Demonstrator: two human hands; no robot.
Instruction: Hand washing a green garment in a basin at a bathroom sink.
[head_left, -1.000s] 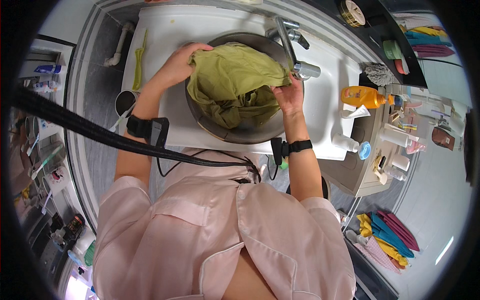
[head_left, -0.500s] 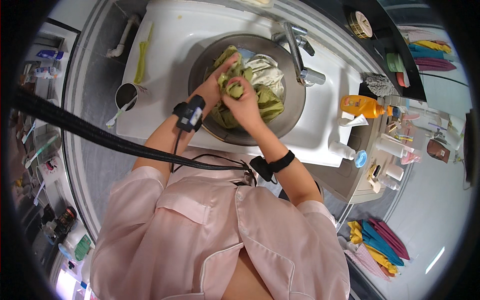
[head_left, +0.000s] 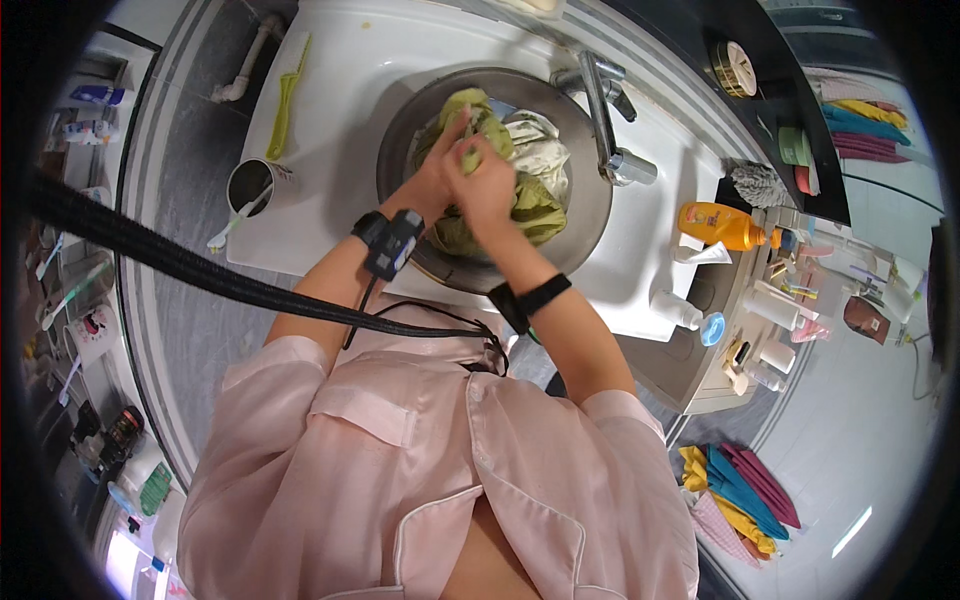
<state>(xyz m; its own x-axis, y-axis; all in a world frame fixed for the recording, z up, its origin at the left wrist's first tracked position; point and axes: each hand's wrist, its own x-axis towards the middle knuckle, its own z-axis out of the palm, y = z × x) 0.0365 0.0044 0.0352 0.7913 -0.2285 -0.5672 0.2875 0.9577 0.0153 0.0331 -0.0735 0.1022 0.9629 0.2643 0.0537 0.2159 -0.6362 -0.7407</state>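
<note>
Wet-looking olive-green cloth lies bunched in a round grey metal basin, which stands in a white sink. Both my hands are over the basin's left half. My left hand is closed round a gathered part of the green cloth. Pressed close against it, my right hand grips the same bunch, its fingers folded over the fabric. A pale, patterned cloth lies in the basin to the right of my hands. What lies under the cloths is mostly hidden.
A chrome faucet reaches over the basin's right rim. On the left stand a cup with a toothbrush and a green-handled brush. An orange bottle and a white bottle are at the sink's right edge.
My right hand has turned and moved up against my left, covering the cloth end that stuck out between them. The bunch now shows above my hands.
</note>
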